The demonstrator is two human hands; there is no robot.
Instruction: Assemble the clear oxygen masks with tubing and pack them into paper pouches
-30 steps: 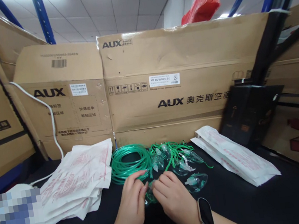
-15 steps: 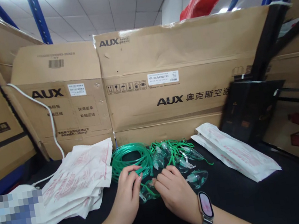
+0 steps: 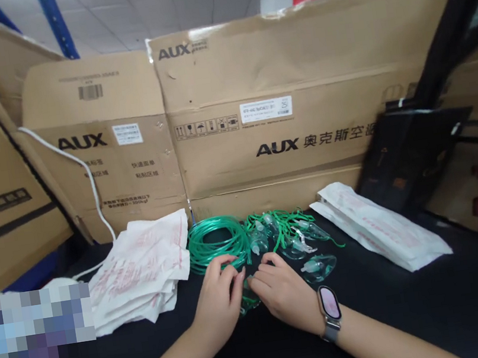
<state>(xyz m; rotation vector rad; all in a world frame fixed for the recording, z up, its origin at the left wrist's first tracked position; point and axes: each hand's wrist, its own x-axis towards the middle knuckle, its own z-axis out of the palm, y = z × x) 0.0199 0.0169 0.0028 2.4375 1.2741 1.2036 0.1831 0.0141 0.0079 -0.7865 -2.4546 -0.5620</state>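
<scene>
Both hands meet over a clear green oxygen mask [image 3: 251, 303] low above or on the black tabletop; most of it is hidden behind my fingers. My left hand [image 3: 222, 292] is closed, thumb and fingertips pinching at the mask's left side. From the other side my right hand [image 3: 283, 292], with a watch on the wrist, has its fingers curled at the mask's edge. Just beyond the left hand lies a coil of green tubing [image 3: 200, 250]. Behind the right hand sits a pile of masks with green straps [image 3: 281, 223], and one separate mask [image 3: 321, 267] lies nearer.
A stack of white printed pouches [image 3: 143, 259] lies on the left, and more white pouches [image 3: 381, 226] on the right. Cardboard panels [image 3: 219, 164] wall off the back. A black box [image 3: 415, 155] stands at the back right. A white cable [image 3: 95, 188] hangs at the left.
The view has tilted down and shifted, so the scene sits higher and further right. The hands have drawn slightly closer together around the mask, which is now more covered.
</scene>
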